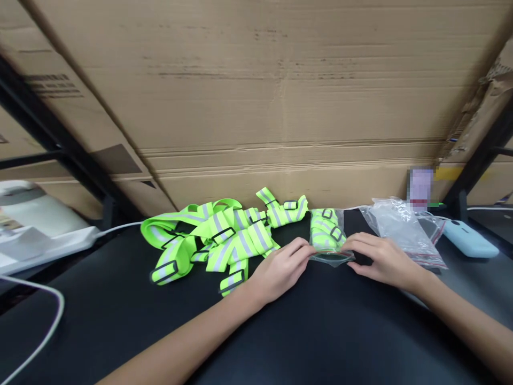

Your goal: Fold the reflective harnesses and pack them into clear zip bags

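A small clear zip bag [328, 235] with a folded neon-green reflective strap inside lies on the black table [280, 331]. My left hand [280, 267] pinches the bag's near edge at its left corner. My right hand [380, 256] pinches the same edge at the right corner. A loose pile of neon-green reflective straps [216, 238] with grey stripes and black buckles lies just left of my left hand.
A stack of empty clear zip bags [404, 230] lies right of my right hand, with a light blue object [468, 240] beyond it. Large cardboard sheets [280, 107] lean against the back. A white device [36, 224] and white cable [44, 326] sit at left.
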Available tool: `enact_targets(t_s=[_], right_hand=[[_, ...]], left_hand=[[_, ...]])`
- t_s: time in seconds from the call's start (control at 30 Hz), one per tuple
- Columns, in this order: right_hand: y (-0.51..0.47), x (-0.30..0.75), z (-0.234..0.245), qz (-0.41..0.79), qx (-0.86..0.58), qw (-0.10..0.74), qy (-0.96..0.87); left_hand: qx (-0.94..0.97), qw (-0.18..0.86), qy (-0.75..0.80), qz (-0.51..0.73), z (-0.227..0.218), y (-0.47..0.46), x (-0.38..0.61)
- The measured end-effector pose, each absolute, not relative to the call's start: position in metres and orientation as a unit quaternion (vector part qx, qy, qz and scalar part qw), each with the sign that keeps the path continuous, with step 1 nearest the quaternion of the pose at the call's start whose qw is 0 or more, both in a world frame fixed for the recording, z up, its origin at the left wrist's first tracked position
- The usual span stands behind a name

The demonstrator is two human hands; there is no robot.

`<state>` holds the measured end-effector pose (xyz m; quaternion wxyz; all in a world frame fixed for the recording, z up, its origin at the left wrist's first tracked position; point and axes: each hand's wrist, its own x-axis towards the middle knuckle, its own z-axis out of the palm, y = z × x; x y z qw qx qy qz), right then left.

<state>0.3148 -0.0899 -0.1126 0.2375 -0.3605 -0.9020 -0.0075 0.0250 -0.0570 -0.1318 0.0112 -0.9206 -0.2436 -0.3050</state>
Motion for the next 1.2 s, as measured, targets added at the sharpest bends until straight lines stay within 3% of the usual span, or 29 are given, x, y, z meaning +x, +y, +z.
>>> enact_targets(t_s=[0.2,0.4,1.2], right_hand=[[-0.087,0.317,-0.117,-0.083,-0.344,0.235,-0.905],[-0.086,0.319,-0.118,-0.088,-0.341,0.288,-0.891],[-0.089,0.305,-0.124,-0.177,-0.371,0.281,-0.867]], left_hand=[[-0.927,0.095,-0.2,-0.302,-0.133,-0.049,0.024],[-0.92,0.112,-0.185,-0.327,-0.131,-0.048,0.02],[-0.898,0.138,-0.229,-0.349,-0.132,-0.05,0.029]])
